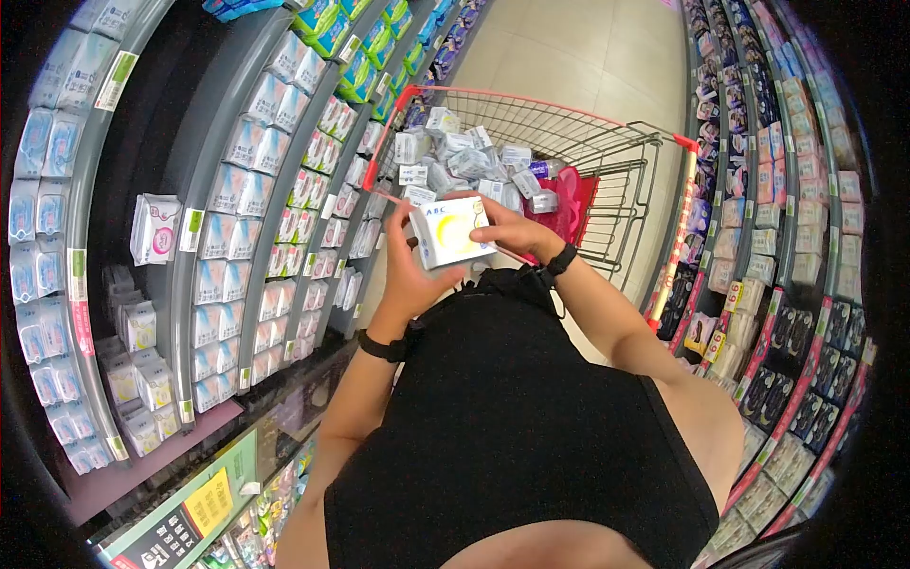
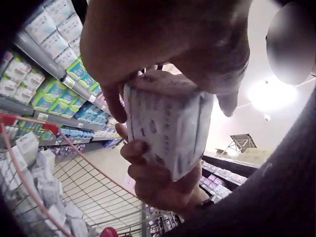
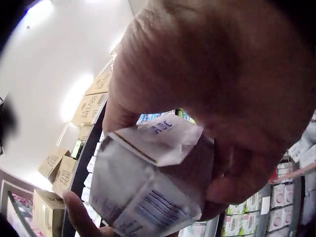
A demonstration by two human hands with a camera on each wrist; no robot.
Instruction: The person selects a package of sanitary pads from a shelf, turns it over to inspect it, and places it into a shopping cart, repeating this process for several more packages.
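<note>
A white pack of sanitary pads (image 1: 448, 232) with a yellow moon shape and "ABC" lettering is held between both hands at chest height. My left hand (image 1: 414, 280) grips its left side, with the thumb along the lower edge. On the right, my right hand (image 1: 521, 235) holds the other side, its thumb lying on the printed face. The left wrist view shows the pack's side (image 2: 163, 123) with fingers of the right hand (image 2: 163, 182) curled round the far end. A barcode is visible on the pack (image 3: 153, 182) in the right wrist view.
Just ahead stands a shopping cart (image 1: 654, 180) with a red rim, holding many white packs (image 1: 464, 161) and a pink item (image 1: 569, 204). Stocked shelves (image 1: 223, 275) line the left side, and more shelves (image 1: 758, 284) the right. Tiled floor (image 1: 569, 47) runs between them.
</note>
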